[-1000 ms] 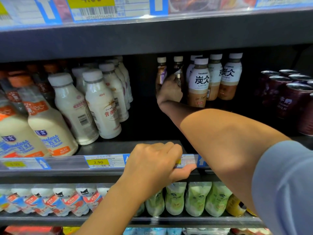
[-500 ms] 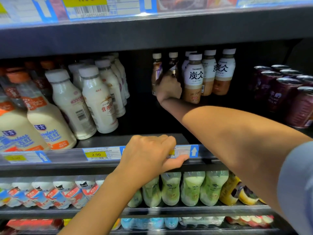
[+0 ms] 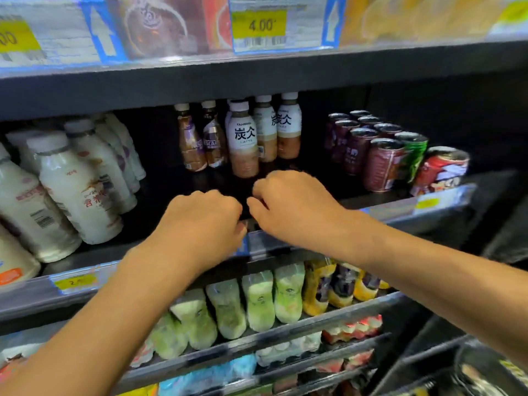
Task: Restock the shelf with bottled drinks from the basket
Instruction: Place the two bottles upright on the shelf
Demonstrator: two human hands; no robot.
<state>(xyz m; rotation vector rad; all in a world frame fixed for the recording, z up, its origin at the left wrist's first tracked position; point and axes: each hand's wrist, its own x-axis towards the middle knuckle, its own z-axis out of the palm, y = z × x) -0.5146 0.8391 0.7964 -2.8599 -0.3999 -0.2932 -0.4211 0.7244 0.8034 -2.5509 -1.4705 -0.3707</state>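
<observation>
Two brown coffee bottles (image 3: 191, 140) stand at the back of the middle shelf, beside several white latte bottles (image 3: 245, 141). My right hand (image 3: 288, 205) hovers in front of them near the shelf's front, fingers curled, with nothing in it and touching no bottle. My left hand (image 3: 204, 224) is right beside it, fingers curled over the shelf's front rail (image 3: 400, 212). The two hands almost touch. The fingertips of my left hand are hidden behind the hand.
White milk bottles (image 3: 77, 187) fill the shelf's left side. Dark red cans (image 3: 383, 164), a green can and a red one stand at the right. Green and yellow bottles (image 3: 260, 298) lie on the shelf below. A dark container (image 3: 483, 372) shows at the lower right corner.
My right hand has let go of the brown bottle at the back and pulled towards the shelf's front. The view has swung right, so my left hand sits nearer the middle.
</observation>
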